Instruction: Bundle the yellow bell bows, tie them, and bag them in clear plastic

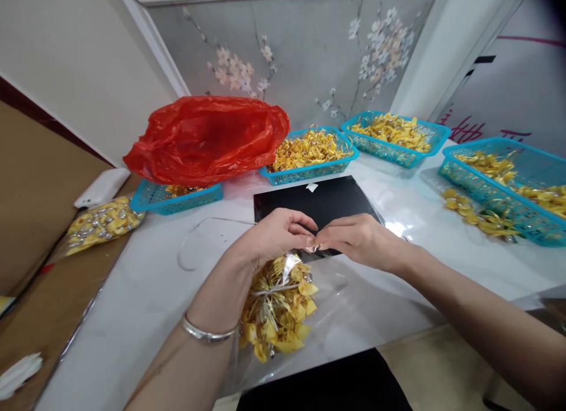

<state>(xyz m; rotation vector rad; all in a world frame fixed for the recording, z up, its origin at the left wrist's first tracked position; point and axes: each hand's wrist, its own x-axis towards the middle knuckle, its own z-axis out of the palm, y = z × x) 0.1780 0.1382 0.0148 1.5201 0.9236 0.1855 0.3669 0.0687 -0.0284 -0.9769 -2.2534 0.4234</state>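
Observation:
Near the table's front edge lies a clear plastic bag with a bundle of yellow artificial flowers inside, their gold stems gathered by a pale tie. My left hand pinches the bag's upper edge between thumb and fingers, just above the bundle. Meeting it from the right, my right hand is closed on the same edge, the fingertips of both hands nearly touching. Crumpled film shows between them. Behind the hands is a flat black sheet with a small white scrap on it.
Blue baskets of yellow pieces line the back and right of the table. A red plastic bag covers part of the left basket. Loose yellow flowers lie at right. On the left are a filled bag and a white device.

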